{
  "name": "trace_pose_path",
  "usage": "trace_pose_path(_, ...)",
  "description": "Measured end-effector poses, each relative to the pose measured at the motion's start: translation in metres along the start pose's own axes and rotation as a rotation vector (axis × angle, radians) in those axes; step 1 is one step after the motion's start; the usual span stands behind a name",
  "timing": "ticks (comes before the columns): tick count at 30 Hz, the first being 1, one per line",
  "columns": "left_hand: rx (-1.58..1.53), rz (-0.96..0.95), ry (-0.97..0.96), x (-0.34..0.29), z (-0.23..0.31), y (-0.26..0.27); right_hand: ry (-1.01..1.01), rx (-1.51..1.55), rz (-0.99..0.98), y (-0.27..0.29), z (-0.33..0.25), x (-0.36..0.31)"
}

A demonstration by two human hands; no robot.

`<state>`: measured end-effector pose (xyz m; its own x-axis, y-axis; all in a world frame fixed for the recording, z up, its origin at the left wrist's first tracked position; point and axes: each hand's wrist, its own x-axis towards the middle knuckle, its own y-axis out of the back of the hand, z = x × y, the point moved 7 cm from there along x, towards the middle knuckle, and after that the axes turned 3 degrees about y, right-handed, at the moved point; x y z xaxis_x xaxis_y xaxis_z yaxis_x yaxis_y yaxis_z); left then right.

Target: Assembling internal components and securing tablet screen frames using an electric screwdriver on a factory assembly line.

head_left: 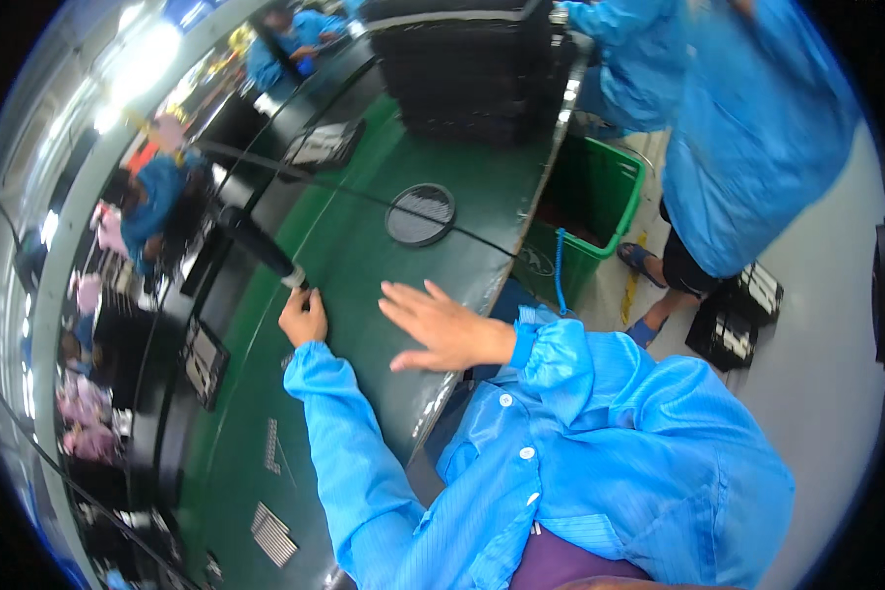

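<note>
My left hand [304, 317] is closed at the lower end of a black electric screwdriver [258, 243], thumb and fingers together around its tip. The screwdriver slants down from the upper left, and a thin dark cable crosses the view near it. Whether anything small sits under its tip is hidden by the fingers. To the right, my right hand [442, 326] hovers over the green bench [364, 256] with fingers spread and nothing in it. Beyond both hands lies a round black dish [421, 214] of small greyish parts.
Tall black stacked trays [462, 74] stand at the bench's far end. A green bin [600, 202] is beside the bench edge, near a standing person in a blue smock [747, 138]. Metal strips [273, 534] lie on the near bench. Loaded black trays [205, 362] line the left side.
</note>
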<state>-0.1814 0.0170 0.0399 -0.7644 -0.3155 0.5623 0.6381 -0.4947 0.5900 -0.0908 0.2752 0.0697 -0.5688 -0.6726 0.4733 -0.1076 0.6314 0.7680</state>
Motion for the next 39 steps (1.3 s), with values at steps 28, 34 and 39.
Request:
trace_pose_path(28, 0.044, -0.173, 0.078, 0.001, 0.026, -0.014, -0.119, 1.347, -0.004, -0.057, 0.077, 0.246)
trace_pose_path(34, 0.121, -0.090, 0.100, -0.007, 0.022, -0.008, -0.165, 1.258, 0.133, -0.050, 0.080, 0.244)
trace_pose_path(39, 0.081, -0.072, 0.087, -0.005, 0.022, -0.009, -0.147, 1.154, 0.185, -0.025, 0.091, 0.224)
